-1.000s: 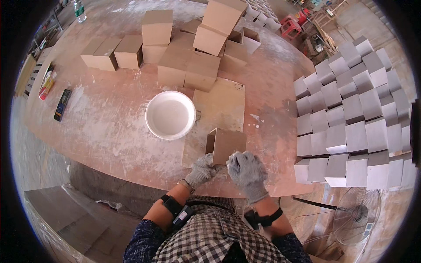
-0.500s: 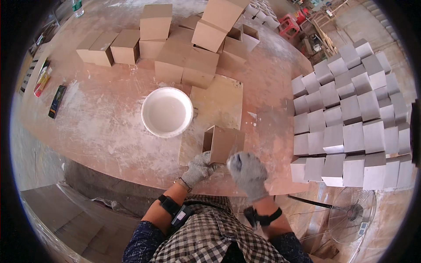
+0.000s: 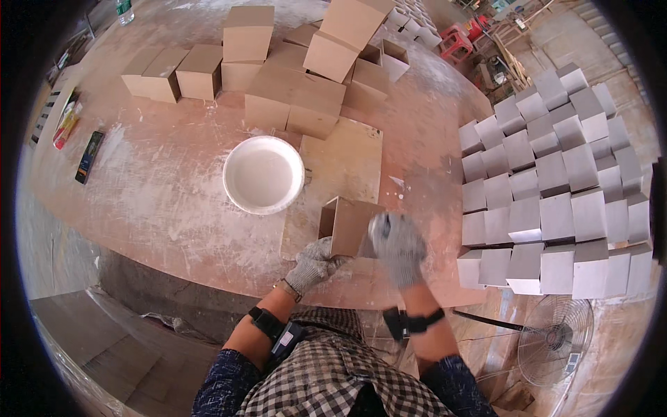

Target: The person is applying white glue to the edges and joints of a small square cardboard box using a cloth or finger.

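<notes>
An open-ended brown box (image 3: 349, 226) stands near the table's front edge, partly on a thin tan board (image 3: 358, 156). My left hand (image 3: 313, 267), in a grey knit glove, grips the box by its lower left edge. At its right face is my right hand (image 3: 401, 251), gloved too, with curled fingers; what they hold, if anything, is hidden. A white bowl (image 3: 262, 140) of whitish liquid sits just left of the board.
Brown boxes (image 3: 316, 104) are stacked at the table's back. A white-grey stack of boxes (image 3: 549, 181) rises on the right, above a standing fan (image 3: 556, 337). A dark narrow packet (image 3: 89, 158) and a bottle (image 3: 124, 12) lie to the left.
My right hand has moved up and slightly right along the box's right side. My left hand still grips the box, which has hardly moved.
</notes>
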Motion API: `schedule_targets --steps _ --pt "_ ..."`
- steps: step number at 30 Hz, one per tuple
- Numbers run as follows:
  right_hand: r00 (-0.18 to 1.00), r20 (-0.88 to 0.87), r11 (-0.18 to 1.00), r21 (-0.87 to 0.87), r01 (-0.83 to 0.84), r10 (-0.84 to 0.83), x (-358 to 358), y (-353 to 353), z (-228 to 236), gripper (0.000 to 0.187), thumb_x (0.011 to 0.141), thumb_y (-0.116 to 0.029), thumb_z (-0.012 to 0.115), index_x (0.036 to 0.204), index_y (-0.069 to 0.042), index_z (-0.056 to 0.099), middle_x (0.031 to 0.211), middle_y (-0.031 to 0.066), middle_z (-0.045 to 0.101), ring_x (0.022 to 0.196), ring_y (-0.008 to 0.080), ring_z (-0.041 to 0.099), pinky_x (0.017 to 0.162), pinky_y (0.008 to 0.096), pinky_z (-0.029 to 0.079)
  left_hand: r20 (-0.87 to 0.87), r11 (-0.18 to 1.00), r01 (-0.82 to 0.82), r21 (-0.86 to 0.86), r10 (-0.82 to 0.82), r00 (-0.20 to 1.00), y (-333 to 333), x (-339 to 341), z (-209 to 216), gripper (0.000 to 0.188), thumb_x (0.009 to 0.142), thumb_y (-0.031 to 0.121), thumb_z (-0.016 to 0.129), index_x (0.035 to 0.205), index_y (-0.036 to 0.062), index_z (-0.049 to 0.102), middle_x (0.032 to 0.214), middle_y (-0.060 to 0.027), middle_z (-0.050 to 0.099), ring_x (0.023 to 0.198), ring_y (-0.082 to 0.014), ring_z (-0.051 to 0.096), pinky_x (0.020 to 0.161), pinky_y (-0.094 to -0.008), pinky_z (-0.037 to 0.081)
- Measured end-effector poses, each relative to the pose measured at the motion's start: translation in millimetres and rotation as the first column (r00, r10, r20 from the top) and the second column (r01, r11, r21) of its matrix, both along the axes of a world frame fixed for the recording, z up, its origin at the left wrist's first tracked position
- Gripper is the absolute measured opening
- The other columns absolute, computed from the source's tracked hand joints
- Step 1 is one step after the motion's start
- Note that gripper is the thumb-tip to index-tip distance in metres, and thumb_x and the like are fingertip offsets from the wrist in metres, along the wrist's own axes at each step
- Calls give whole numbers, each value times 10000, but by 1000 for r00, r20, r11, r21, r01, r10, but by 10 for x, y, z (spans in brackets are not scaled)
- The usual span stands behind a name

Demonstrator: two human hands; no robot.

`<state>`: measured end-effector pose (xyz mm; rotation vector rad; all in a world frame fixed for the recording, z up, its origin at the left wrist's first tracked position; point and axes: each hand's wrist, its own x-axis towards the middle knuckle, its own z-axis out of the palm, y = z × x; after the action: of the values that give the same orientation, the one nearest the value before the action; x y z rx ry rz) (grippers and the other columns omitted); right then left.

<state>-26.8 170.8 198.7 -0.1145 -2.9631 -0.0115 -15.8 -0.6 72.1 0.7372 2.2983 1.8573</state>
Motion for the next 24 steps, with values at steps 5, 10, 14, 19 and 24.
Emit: schedule_targets --steps 5,10,14,19,24 --pt "987 -146 996 -56 -70 61 -620 163 -147 242 912 -346 608 967 -111 632 884 164 631 794 340 651 648 444 537 52 1000 26 -14 -25 998 16 -15 -56 246 892 256 701 1101 128 696 1098 -108 695 1016 -327 654 866 -405 536" --pt "969 31 969 -24 -245 245 415 56 4 189 924 -283 618 949 -96 616 891 128 621 807 302 633 657 394 541 -14 999 -3 -40 3 1000 13 15 -46 256 892 271 705 1104 128 696 1109 -101 693 1024 -315 655 869 -390 535" --pt "908 290 251 -943 217 303 856 132 227 112 921 -166 640 934 -64 595 921 90 618 791 215 612 641 353 521 137 989 68 135 -86 987 -49 11 77 282 881 302 721 1105 132 697 1091 -96 697 980 -317 669 816 -390 544" --pt "982 98 -407 -900 158 165 238 225 244 46 924 -3 557 930 -47 564 910 89 588 841 223 579 679 320 487 5 994 102 36 -102 995 -626 374 299 283 842 287 766 1070 129 710 1055 -98 701 954 -314 676 775 -399 543" --pt "877 55 356 -924 -137 478 -544 -450 -91 74 945 -133 556 922 -66 577 895 98 603 843 261 602 686 375 495 2 996 6 -91 -6 1000 -1415 1052 458 148 890 199 719 1020 129 733 1035 -120 702 930 -316 682 770 -407 544"
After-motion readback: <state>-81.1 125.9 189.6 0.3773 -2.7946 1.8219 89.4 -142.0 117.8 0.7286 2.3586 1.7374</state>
